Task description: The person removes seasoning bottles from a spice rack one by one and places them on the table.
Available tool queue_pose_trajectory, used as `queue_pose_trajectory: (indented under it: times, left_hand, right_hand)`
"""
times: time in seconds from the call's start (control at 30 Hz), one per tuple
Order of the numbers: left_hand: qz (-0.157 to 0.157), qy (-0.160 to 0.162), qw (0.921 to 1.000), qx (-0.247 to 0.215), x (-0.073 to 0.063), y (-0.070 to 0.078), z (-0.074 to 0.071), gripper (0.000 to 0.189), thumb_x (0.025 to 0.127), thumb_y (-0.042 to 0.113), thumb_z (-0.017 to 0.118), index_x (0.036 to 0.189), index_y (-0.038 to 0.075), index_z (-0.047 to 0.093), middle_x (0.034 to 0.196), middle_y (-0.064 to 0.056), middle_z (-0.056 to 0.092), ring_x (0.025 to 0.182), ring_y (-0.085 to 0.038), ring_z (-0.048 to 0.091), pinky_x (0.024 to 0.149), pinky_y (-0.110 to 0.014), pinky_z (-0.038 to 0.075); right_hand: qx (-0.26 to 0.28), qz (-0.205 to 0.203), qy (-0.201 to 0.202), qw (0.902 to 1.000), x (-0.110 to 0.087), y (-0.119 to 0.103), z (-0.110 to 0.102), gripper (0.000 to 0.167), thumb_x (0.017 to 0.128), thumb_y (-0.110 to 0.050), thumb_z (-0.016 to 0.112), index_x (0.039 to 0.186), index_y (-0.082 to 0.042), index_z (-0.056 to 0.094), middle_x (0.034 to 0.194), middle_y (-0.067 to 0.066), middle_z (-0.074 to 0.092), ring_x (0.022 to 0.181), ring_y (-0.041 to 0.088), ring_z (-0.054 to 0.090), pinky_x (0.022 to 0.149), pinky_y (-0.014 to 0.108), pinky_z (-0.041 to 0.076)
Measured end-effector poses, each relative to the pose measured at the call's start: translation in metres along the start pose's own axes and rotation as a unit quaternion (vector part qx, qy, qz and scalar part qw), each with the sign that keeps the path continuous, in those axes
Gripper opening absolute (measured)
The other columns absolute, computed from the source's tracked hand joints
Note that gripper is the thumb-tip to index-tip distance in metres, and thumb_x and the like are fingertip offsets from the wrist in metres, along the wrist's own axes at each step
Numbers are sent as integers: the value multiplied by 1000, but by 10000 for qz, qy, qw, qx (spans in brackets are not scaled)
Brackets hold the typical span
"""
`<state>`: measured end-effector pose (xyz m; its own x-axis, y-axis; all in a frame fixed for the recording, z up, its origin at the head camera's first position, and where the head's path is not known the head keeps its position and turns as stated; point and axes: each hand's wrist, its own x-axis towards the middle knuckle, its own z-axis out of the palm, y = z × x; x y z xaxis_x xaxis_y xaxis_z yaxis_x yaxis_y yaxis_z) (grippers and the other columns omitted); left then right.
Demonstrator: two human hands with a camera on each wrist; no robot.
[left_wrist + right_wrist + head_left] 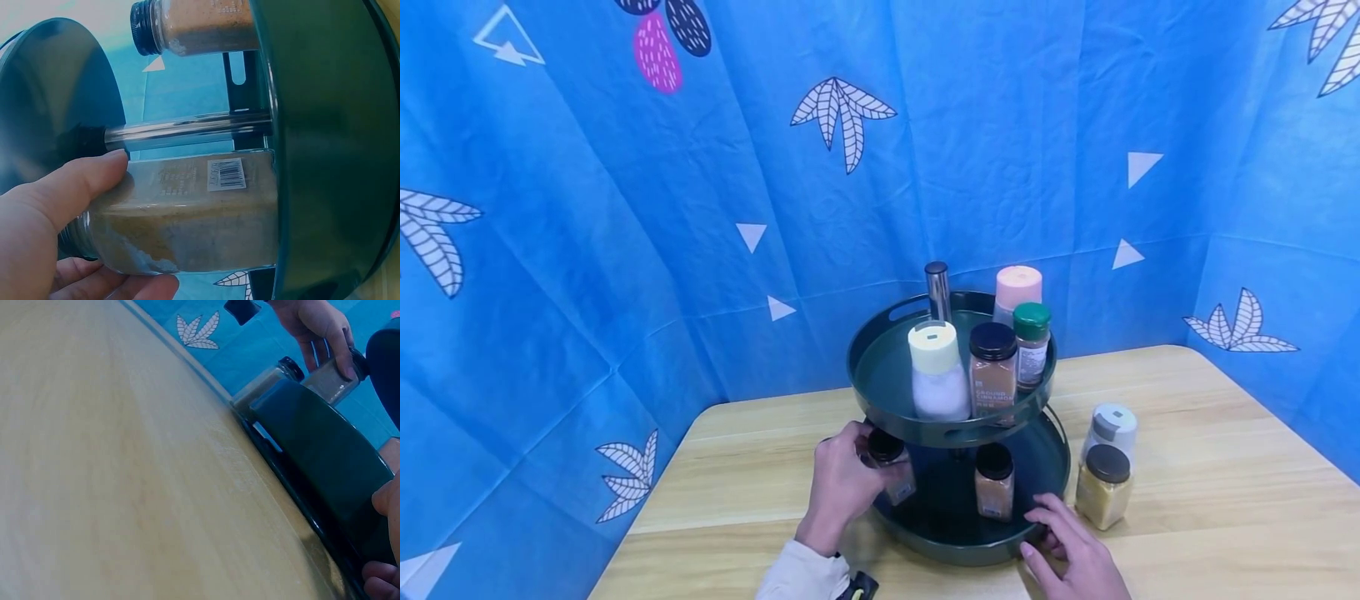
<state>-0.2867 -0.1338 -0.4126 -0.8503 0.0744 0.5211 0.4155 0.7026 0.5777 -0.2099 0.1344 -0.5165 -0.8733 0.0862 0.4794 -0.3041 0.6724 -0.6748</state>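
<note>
Currently gripping dark-lidded jar (194, 215) between thumb and fingers of left hand (842, 479), just inside left edge of lower tray (970, 553). Touching its front-right edge with loosely bent, parted fingers of right hand (1078, 557). Seeing brown-filled jar (995, 496) near its front edge, cinnamon jar (992, 383) at front edge of upper tray (951, 433), yellowish jar (1102, 500) beside white-capped bottle (1112, 422) toward right edge of desk (1232, 458).

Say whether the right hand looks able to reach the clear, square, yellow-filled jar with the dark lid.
Probably yes: the jar stands on the wooden table just beyond the right hand, outside the round, dark green lower tray, with nothing visible between them.
</note>
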Motion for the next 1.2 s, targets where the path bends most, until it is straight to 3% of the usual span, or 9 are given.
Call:
queue_pose_trajectory:
  times: [0.3, 0.6, 0.83, 1.2]
  left_hand:
    - [178, 83, 9998, -40, 0, -1, -3, 45, 62, 31, 92, 90, 10, 64, 79, 0, 68, 66, -8, 59, 59, -23, 51]
    - [89, 54, 9998, -149, 1, -1, -6, 44, 61, 28, 92, 90, 10, 64, 80, 0, 69, 68, -9, 60, 59, -24, 51]
    - [-167, 3, 9998, -135, 1, 1, -10, 44, 61, 30, 92, 91, 12, 65, 80, 1, 68, 68, -9, 59, 61, -24, 52]
    - [-178, -3, 9998, -101, 2, 2, -12, 42, 62, 30, 91, 89, 12, 65, 78, 2, 67, 66, -9, 59, 59, -24, 52]
  right_hand:
    - [-9, 26, -20, 10000, 0, 2, 1, 27, 78, -16, 80, 103, -15, 68, 124, 7, 61, 76, -1, 53, 62, 20, 53]
    - [12, 12, 64, 10000, 0, -1, 0, 29, 76, -11, 81, 102, -15, 68, 123, 7, 62, 75, -1, 53, 62, 21, 53]
    - [33, 92, -78, 9999, 0, -1, -1, 28, 79, -16, 80, 104, -15, 68, 125, 7, 61, 76, 0, 53, 63, 21, 52]
    - [90, 49, 3, 9999, -1, -1, -1, 28, 77, -13, 80, 102, -15, 68, 125, 8, 61, 76, -2, 53, 64, 21, 53]
